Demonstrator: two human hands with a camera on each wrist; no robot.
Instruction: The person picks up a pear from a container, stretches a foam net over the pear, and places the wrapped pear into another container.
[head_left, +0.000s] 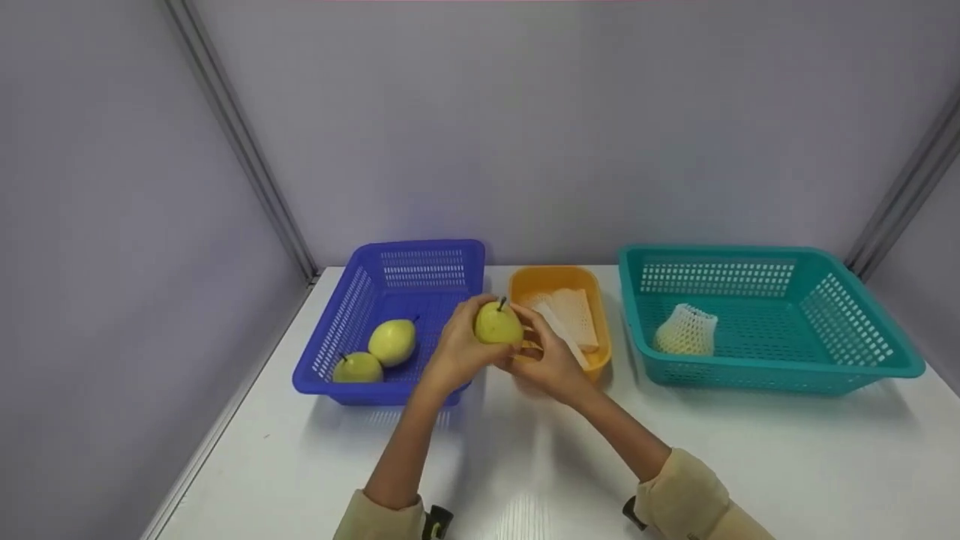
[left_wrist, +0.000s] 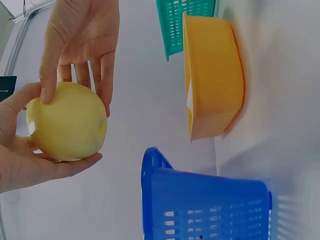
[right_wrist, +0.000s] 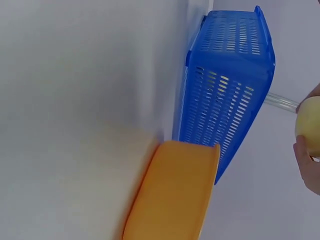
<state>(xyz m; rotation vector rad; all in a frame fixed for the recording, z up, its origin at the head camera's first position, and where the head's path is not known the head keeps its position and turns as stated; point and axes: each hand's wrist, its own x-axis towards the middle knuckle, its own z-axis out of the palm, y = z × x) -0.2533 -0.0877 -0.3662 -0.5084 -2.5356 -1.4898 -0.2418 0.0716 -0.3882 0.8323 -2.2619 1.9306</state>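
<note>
In the head view a yellow-green pear (head_left: 498, 324) with a dark stem is held up between both hands, over the gap between the blue basket and the orange tray. My left hand (head_left: 459, 351) grips it from the left, thumb in front. My right hand (head_left: 551, 364) holds its right side with curved fingers. The left wrist view shows the pear (left_wrist: 70, 122) between the left hand (left_wrist: 25, 162) and the right hand (left_wrist: 85, 40), whose thumb lies on the fruit. Only part of the pear (right_wrist: 309, 125) appears at the right wrist view's edge.
A blue basket (head_left: 315, 386) on the left holds two pears (head_left: 391, 343). Behind the hands, an orange tray (head_left: 602, 330) contains white foam net sleeves (head_left: 576, 315). At right, a green basket (head_left: 780, 366) holds one fruit in a white foam net (head_left: 686, 330). Walls enclose the white table (head_left: 247, 465).
</note>
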